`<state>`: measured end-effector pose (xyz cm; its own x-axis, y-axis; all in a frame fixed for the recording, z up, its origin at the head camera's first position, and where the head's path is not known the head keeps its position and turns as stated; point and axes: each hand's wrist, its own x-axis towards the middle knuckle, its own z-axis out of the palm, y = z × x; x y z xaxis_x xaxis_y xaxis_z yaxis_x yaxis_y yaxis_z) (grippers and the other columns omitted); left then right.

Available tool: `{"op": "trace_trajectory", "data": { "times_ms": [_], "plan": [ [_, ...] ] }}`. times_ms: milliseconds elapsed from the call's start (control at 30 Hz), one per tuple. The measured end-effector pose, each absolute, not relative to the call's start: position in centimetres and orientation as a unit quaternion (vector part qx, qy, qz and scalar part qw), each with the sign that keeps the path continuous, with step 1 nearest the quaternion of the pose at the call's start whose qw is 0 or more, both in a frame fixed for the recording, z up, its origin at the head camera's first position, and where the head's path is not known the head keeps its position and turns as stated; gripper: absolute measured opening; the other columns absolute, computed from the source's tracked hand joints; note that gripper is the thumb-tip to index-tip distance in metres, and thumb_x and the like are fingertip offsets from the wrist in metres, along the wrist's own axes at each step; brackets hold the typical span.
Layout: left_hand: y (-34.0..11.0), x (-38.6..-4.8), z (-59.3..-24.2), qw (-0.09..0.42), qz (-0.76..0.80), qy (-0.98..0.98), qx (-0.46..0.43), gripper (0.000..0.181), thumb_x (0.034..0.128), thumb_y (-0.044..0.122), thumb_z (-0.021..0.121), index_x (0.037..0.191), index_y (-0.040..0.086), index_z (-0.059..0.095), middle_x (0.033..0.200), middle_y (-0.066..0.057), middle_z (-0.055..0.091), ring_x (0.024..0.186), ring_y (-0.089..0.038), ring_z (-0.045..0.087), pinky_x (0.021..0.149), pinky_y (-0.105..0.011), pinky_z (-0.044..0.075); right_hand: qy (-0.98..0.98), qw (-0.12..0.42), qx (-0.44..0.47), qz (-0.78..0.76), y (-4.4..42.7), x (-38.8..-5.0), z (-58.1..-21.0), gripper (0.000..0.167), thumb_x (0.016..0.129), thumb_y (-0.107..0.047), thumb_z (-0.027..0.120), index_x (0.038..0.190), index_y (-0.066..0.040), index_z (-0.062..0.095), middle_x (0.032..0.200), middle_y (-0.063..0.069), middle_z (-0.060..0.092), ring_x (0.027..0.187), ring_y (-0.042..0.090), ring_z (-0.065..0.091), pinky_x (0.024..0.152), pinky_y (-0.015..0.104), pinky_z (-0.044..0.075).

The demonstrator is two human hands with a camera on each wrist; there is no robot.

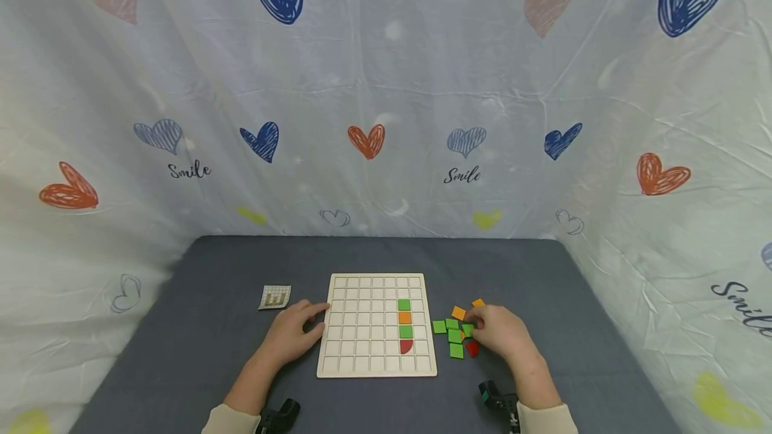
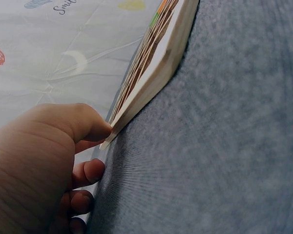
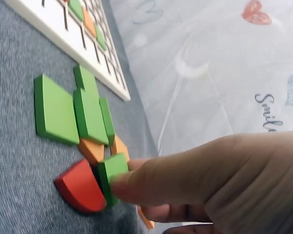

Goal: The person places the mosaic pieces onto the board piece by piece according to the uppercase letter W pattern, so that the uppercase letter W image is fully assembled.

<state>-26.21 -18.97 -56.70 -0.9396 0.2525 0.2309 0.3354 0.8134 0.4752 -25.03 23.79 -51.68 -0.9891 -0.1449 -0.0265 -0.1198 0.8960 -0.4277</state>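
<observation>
A pale wooden grid board [image 1: 362, 333] lies mid-table. On its right side a column holds a green tile [image 1: 404, 304], an orange tile [image 1: 405, 317], another green tile [image 1: 406, 331] and a red rounded piece [image 1: 407, 347]. My left hand [image 1: 289, 333] touches the board's left edge with thumb and index finger, without gripping it. Right of the board, my right hand [image 1: 497, 330] pinches a green square tile [image 3: 112, 166] between thumb and fingers, at the loose pile. Beside that tile lies a red rounded piece [image 3: 81, 186]. Part of the pinched tile is hidden by the thumb.
Several loose green tiles [image 1: 456, 351] lie between board and right hand, some overlapping orange ones. An orange tile [image 1: 459, 313] lies behind them. A small printed card [image 1: 275, 297] sits left of the board. A curtain with hearts [image 1: 368, 199] hangs behind the table.
</observation>
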Motion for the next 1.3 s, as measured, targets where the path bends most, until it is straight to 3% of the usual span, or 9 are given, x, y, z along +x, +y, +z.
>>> {"op": "trace_trajectory", "data": {
  "times_ms": [333, 600, 833, 1033, 1300],
  "plan": [
    [-19.1, -26.3, -56.6, 0.092, -0.268, -0.945, -0.161, 0.037, 0.0933, 0.019, 0.075, 0.13, 0.019, 0.073, 0.083, 0.011, 0.047, 0.066, -0.007, 0.037, 0.063, -0.033, 0.034, 0.968, 0.064, -0.058, -0.236, 24.5, -25.5, -52.0, 0.029, 0.078, 0.0, 0.075, 0.104, -0.014, 0.079, 0.064, 0.0, 0.047, 0.053, 0.015, 0.038, 0.054, 0.031, 0.028],
    [-19.0, -26.4, -56.7, 0.072, -0.258, -0.952, -0.15, 0.037, 0.0942, 0.022, 0.074, 0.132, 0.02, 0.072, 0.082, 0.011, 0.046, 0.066, -0.009, 0.037, 0.065, -0.033, 0.034, 0.956, 0.091, -0.084, -0.267, 24.2, -25.4, -51.6, 0.033, 0.077, 0.004, 0.079, 0.105, -0.015, 0.079, 0.075, 0.0, 0.051, 0.068, 0.017, 0.047, 0.062, 0.034, 0.038],
    [-18.9, -26.2, -56.6, 0.087, -0.266, -0.948, -0.154, 0.036, 0.093, 0.019, 0.075, 0.129, 0.02, 0.073, 0.082, 0.012, 0.046, 0.066, -0.007, 0.037, 0.064, -0.033, 0.034, 0.954, 0.081, -0.088, -0.275, 24.4, -25.4, -51.8, 0.023, 0.077, -0.001, 0.084, 0.094, -0.015, 0.077, 0.075, 0.0, 0.051, 0.067, 0.018, 0.046, 0.063, 0.035, 0.038],
    [-18.7, -26.3, -56.6, 0.088, -0.264, -0.948, -0.152, 0.037, 0.093, 0.02, 0.076, 0.13, 0.02, 0.073, 0.082, 0.012, 0.046, 0.066, -0.007, 0.037, 0.064, -0.032, 0.034, 0.957, 0.073, -0.068, -0.272, 25.1, -25.3, -50.7, 0.024, 0.078, -0.012, 0.089, 0.095, -0.014, 0.072, 0.085, -0.001, 0.059, 0.075, 0.017, 0.052, 0.068, 0.039, 0.046],
    [-18.9, -26.2, -56.6, 0.084, -0.261, -0.95, -0.152, 0.037, 0.0931, 0.02, 0.075, 0.13, 0.019, 0.073, 0.081, 0.011, 0.046, 0.065, -0.008, 0.036, 0.063, -0.033, 0.034, 0.951, 0.048, -0.072, -0.298, 24.9, -25.0, -47.9, 0.022, 0.081, -0.006, 0.086, 0.099, -0.007, 0.073, 0.085, -0.002, 0.064, 0.075, 0.015, 0.057, 0.066, 0.037, 0.049]
  ]
}}
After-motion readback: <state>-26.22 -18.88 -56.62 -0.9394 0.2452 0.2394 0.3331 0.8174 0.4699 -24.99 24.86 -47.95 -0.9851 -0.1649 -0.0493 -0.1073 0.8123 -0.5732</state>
